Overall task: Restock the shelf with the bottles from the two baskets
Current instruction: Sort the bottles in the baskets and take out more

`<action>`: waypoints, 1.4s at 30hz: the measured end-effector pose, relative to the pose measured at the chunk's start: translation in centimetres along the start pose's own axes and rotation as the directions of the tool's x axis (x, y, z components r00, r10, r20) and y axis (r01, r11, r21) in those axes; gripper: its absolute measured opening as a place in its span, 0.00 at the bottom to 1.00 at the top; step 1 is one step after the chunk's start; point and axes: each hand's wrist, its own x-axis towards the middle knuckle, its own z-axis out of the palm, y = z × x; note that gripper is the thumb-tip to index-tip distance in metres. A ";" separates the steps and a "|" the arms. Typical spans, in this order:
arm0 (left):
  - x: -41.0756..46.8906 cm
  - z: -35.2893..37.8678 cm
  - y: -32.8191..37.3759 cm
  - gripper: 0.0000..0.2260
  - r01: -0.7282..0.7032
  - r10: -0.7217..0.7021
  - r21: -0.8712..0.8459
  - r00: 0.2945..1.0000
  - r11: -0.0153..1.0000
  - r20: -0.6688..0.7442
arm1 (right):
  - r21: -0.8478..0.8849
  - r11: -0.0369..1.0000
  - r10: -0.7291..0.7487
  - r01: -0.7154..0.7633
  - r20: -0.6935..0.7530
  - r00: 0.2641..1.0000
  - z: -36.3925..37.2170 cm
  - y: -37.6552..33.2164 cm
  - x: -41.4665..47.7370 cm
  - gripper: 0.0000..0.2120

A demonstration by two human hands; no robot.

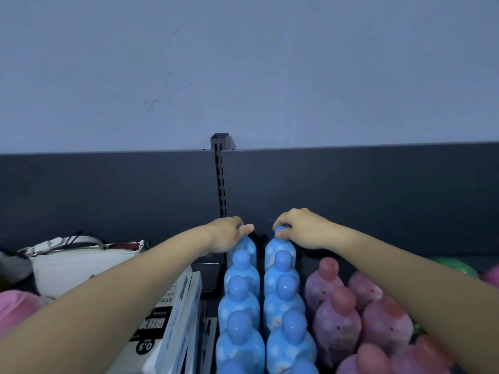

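- The left hand (pixel 226 234) reaches to the back of the shelf; its grip is curled over the cap of the rearmost bottle (pixel 248 248) in the left row, with the thumb lying across the top.
- The right hand (pixel 299 230) does likewise on the rearmost bottle (pixel 270 251) in the right row, its grip pinching the blue cap between thumb and fingers.
- Both held bottles stand upright, just in front of the shelf's dark back panel (pixel 378 198), with a narrow gap between them.
- The blue bottles (pixel 283 292) stand in two straight rows that run from the back towards the camera, each bottle close behind the next, all with round blue caps and pale dots.
- Just to the right of them stand purple bottles (pixel 334 319) with pinkish caps, under the right forearm.
- Left of the blue rows lie white boxes (pixel 175 306) with black print, beneath the left forearm.
- Further left sits a white bag (pixel 81 263) with a zip.
- A slotted metal upright (pixel 220 184) runs up the back panel, between the two hands.
- A green round thing (pixel 459 265) shows at the far right; what it is I cannot tell.
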 end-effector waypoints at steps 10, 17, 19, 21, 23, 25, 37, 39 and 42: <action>-1.9 -0.4 0.3 0.24 0.032 -0.036 0.052 0.997 0.998 0.073 | -0.036 0.996 -0.083 0.084 0.046 0.996 0.3 -0.7 -1.0 0.12; -2.5 -0.3 0.2 0.27 0.000 0.000 0.048 1.000 0.999 0.000 | -0.005 0.996 -0.091 0.091 0.023 0.996 -0.5 -0.6 -1.9 0.21; -2.9 -0.8 0.1 0.25 -0.038 0.047 0.079 0.993 0.996 -0.107 | -0.005 0.993 -0.120 0.119 -0.036 0.992 -1.3 -0.8 -2.4 0.20; -4.0 -1.5 0.2 0.21 -0.058 0.074 0.085 0.976 0.995 -0.205 | -0.008 0.989 -0.151 0.151 -0.103 0.983 -2.2 -1.0 -2.9 0.18; -6.0 -2.1 0.4 0.17 -0.077 0.105 0.109 0.952 0.991 -0.288 | -0.011 0.982 -0.188 0.189 -0.159 0.969 -3.0 -1.5 -3.4 0.17; -8.3 -2.5 0.2 0.13 -0.091 0.151 0.168 0.908 0.982 -0.390 | -0.007 0.970 -0.242 0.245 -0.194 0.951 -3.5 -2.3 -4.0 0.16; -28.7 -1.9 -9.2 0.06 0.107 0.077 0.178 0.609 0.978 -0.789 | 0.033 0.796 -0.594 0.605 -0.155 0.790 -1.0 -14.9 -12.8 0.13; -33.1 -0.6 -11.9 0.05 0.127 0.037 0.138 0.589 0.982 -0.808 | 0.077 0.755 -0.641 0.651 -0.127 0.757 0.8 -17.6 -14.8 0.12; -40.6 2.4 -16.5 0.05 0.172 -0.042 0.073 0.585 0.982 -0.810 | 0.135 0.703 -0.694 0.698 -0.086 0.715 4.8 -22.0 -17.9 0.13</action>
